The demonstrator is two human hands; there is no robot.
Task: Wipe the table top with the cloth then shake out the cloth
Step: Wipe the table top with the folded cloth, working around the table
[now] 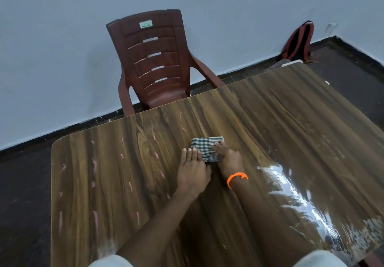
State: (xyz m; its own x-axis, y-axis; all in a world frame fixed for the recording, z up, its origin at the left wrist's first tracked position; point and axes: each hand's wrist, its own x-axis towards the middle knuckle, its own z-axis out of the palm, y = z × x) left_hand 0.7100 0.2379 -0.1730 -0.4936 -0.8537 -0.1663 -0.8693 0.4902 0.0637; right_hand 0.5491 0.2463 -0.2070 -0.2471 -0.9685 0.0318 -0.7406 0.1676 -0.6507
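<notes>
A small folded checked cloth (204, 146), dark green and white, lies flat near the middle of the wooden table top (108, 179). My left hand (192, 170) rests palm down with its fingertips on the cloth's left edge. My right hand (226, 156), with an orange band at the wrist, presses on the cloth's right side, fingers spread over it. Both hands hold the cloth against the table. Pink streaks mark the table's left half, and a shiny wet-looking patch (295, 189) glares on the right.
A dark red plastic chair (153, 63) stands at the table's far edge against a pale wall. A red and black backpack (297, 42) leans in the corner on the dark floor. A small white object (292, 63) sits at the table's far right corner.
</notes>
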